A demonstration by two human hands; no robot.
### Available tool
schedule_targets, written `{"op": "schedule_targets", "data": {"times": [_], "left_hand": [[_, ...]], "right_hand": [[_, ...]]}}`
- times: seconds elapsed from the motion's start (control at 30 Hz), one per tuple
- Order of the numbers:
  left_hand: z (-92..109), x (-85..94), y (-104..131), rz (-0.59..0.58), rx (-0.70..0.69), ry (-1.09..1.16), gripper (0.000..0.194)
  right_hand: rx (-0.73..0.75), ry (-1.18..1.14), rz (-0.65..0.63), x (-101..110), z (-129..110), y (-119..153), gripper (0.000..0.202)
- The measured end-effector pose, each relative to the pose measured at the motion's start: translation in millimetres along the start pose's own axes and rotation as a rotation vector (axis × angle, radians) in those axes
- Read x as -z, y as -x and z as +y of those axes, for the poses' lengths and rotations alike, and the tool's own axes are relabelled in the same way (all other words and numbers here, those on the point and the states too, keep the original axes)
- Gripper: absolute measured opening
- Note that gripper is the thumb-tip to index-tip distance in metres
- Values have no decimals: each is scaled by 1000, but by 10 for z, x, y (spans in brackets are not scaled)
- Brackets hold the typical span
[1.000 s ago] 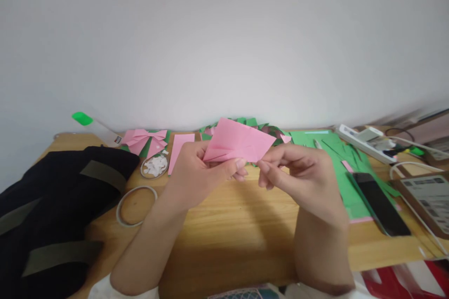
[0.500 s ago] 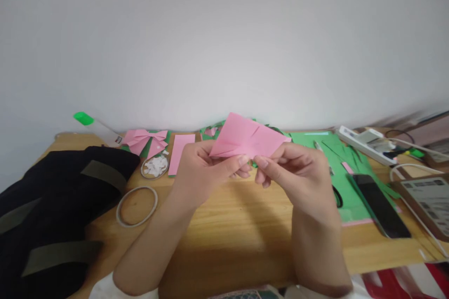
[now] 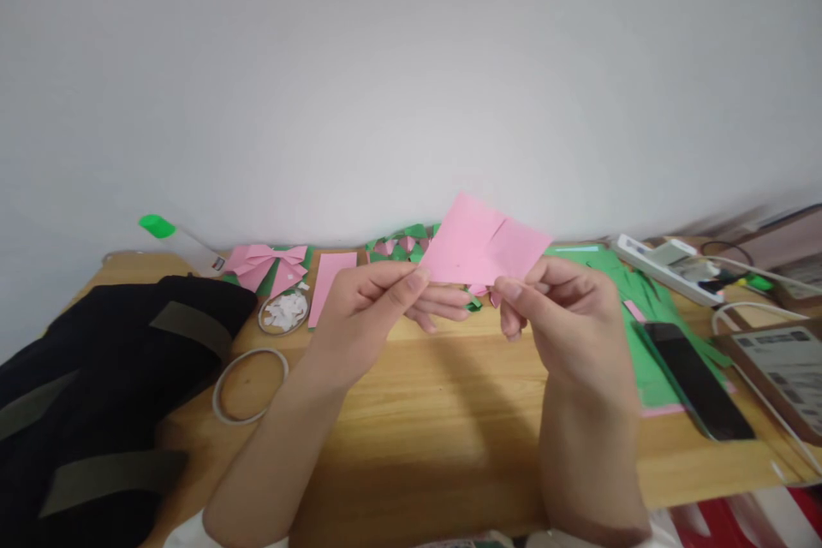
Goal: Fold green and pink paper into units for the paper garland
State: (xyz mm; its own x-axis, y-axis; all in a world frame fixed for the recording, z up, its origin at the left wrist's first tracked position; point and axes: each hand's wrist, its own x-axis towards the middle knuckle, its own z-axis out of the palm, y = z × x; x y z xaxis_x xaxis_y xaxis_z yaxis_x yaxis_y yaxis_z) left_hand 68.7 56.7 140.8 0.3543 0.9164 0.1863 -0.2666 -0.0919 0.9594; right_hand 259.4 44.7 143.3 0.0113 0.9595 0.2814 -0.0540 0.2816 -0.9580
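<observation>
I hold a creased pink paper [image 3: 481, 244] upright above the wooden table [image 3: 424, 419], between both hands. My left hand [image 3: 372, 304] pinches its lower left corner with thumb and fingers. My right hand [image 3: 565, 317] pinches its lower right edge. The sheet stands spread out, with fold lines showing. Behind it, partly hidden, lies a green and pink folded paper wreath [image 3: 402, 241].
A black bag [image 3: 96, 394] fills the left side. Near it are a tape ring [image 3: 250, 384], a small dish of white scraps [image 3: 284, 310], a pink bow [image 3: 266, 261], a pink strip [image 3: 330, 287] and a green-capped tube [image 3: 176, 241]. At right: green paper [image 3: 633, 308], phone [image 3: 697, 377], power strip [image 3: 668, 265].
The folded pink paper has been opened out wider and lifted a little, shifting right. My hands have moved apart along its lower edge, and the wreath behind shows more.
</observation>
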Motion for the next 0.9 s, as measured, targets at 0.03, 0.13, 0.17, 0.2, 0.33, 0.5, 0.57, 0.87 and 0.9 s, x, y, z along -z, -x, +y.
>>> {"op": "schedule_targets", "data": {"times": [0.03,0.13,0.17,0.2,0.33,0.5,0.57,0.87,0.9], "left_hand": [[-5,14,-4,-12,11,-10,26],[-23,41,-24,7,19,-45,20],[-30,43,-33,21,17,-49,16],[-38,42,-42,29,18,-47,14],[-64,17,-63,63,62,-24,13],[-71,-48,-33,18,193,-101,8],[-80,-67,-24,-25,219,-165,6],[-52,-19,-38,57,109,-142,9],[-49,-21,-36,51,126,-157,6]], "right_hand": [[-4,4,-5,6,-2,-8,26],[-47,35,-52,8,-27,-32,26],[-70,45,-84,2,-39,-39,26],[-89,49,-114,-7,-49,-45,26],[-113,40,-160,-59,-46,-49,23],[-23,44,-29,-124,31,-43,10],[6,28,0,-131,50,-51,9],[62,226,-226,-69,59,-38,16],[82,252,-234,-79,59,-31,19]]}}
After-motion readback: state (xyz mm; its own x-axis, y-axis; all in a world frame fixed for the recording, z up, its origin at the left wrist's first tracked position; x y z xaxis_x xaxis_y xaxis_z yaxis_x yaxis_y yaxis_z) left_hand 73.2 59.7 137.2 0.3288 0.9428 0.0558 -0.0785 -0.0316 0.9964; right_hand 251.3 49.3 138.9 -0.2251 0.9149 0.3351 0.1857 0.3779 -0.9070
